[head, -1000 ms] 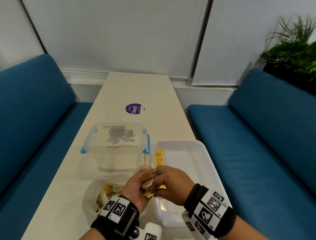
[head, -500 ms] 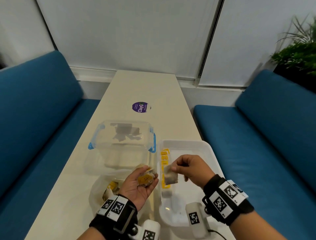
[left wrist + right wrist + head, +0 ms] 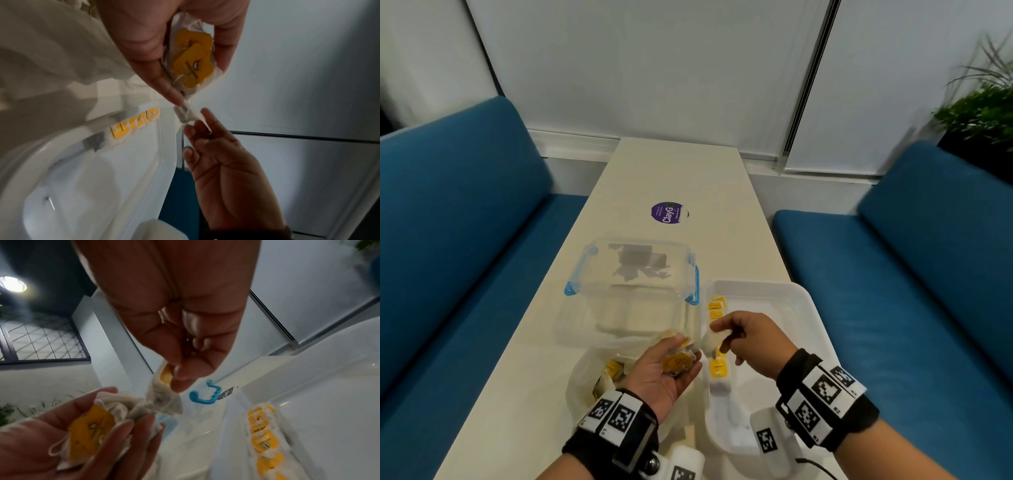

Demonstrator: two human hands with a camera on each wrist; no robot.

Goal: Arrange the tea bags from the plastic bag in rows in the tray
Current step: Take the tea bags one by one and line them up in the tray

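Right hand (image 3: 748, 337) moved back beside left hand (image 3: 666, 375), pinching tea bag (image 3: 711, 340); left cups bunch (image 3: 678, 360).

Both forearms bare, no sleeves. Each wrist carries a wide black fabric band (image 3: 827, 407) faced with white square-coded marker tiles (image 3: 825, 389) (black-on-white patterns). White camera housing (image 3: 769, 442) below each wrist; thin black cable (image 3: 816, 467), apparently from the right unit.

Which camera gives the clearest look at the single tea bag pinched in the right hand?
The right wrist view: the tea bag hangs close under the fingertips, yellow tag showing. The left wrist view shows it small and blurred, and the head view shows a pale scrap.
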